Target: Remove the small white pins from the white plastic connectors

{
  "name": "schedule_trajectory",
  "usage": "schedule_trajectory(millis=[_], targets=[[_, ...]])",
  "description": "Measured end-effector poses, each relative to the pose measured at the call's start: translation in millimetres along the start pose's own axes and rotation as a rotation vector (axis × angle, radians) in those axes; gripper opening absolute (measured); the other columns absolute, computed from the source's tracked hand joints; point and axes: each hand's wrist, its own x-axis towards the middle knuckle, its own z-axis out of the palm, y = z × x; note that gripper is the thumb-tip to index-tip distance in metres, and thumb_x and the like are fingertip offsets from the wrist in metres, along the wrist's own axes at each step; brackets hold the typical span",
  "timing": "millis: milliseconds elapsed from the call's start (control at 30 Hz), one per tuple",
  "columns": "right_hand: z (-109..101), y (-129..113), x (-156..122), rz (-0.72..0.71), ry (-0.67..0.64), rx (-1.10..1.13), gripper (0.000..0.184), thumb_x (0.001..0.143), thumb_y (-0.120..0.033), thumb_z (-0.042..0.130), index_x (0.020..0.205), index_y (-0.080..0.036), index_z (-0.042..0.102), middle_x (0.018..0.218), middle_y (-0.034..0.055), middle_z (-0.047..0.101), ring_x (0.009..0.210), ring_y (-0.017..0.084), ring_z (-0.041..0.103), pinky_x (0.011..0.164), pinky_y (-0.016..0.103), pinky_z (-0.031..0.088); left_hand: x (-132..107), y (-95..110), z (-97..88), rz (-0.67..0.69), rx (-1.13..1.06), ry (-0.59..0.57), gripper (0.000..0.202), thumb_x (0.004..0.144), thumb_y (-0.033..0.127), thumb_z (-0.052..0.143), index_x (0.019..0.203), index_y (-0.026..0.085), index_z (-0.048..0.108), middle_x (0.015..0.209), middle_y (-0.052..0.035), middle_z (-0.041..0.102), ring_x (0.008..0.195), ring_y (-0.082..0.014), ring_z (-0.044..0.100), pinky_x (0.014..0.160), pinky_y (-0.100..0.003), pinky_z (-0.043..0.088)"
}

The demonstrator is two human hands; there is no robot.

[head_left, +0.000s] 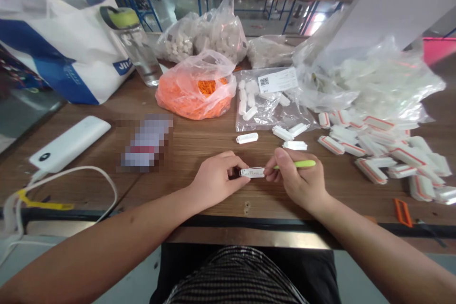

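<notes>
My left hand (216, 178) is closed around the left end of a small white plastic connector (252, 172), held just above the wooden table (199, 145). My right hand (301, 180) pinches a slim green tool (298, 164) like a pen, its tip meeting the connector's right end. Loose white connectors (247, 138) lie on the table just beyond my hands. To the right sits a pile of white connectors with orange inserts (383, 156).
A bag of orange parts (194, 86) and a clear bag with a QR label (276, 92) lie behind the hands. A white power bank (69, 143) with cable is on the left, a water bottle (137, 45) and a blue-white bag (64, 38) behind it. An orange insert (403, 212) lies at the front right edge.
</notes>
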Motion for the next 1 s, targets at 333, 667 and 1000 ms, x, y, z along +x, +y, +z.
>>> schedule_trajectory(millis=[333, 667, 1000], targets=[[2.9, 3.3, 3.3, 0.060, -0.029, 0.033, 0.044, 0.095, -0.039, 0.047, 0.061, -0.016, 0.062, 0.051, 0.0015, 0.061, 0.041, 0.009, 0.058, 0.039, 0.018, 0.045, -0.6, -1.9, -0.1, 0.007, 0.007, 0.001, 0.012, 0.076, 0.021, 0.073, 0.087, 0.021, 0.071, 0.072, 0.0037, 0.055, 0.061, -0.0097, 0.050, 0.061, -0.025, 0.040], [-1.1, 8.8, 2.2, 0.137, 0.030, 0.125, 0.046, 0.095, -0.044, 0.047, 0.061, -0.015, 0.062, 0.051, 0.0018, 0.063, 0.039, 0.008, 0.058, 0.037, 0.016, 0.045, -0.1, 0.3, -0.4, -0.006, 0.015, -0.012, 0.012, 0.076, 0.020, 0.072, 0.088, 0.021, 0.072, 0.071, 0.0034, 0.054, 0.062, -0.0100, 0.050, 0.061, -0.026, 0.039], [1.0, 8.2, 3.6, 0.161, 0.009, 0.115, 0.045, 0.095, -0.044, 0.047, 0.063, -0.016, 0.061, 0.052, 0.0016, 0.063, 0.040, 0.009, 0.059, 0.037, 0.017, 0.045, -0.7, 0.2, -1.4, -0.011, 0.022, -0.012, 0.013, 0.075, 0.019, 0.073, 0.088, 0.021, 0.072, 0.072, 0.0035, 0.055, 0.062, -0.0099, 0.050, 0.061, -0.026, 0.039]])
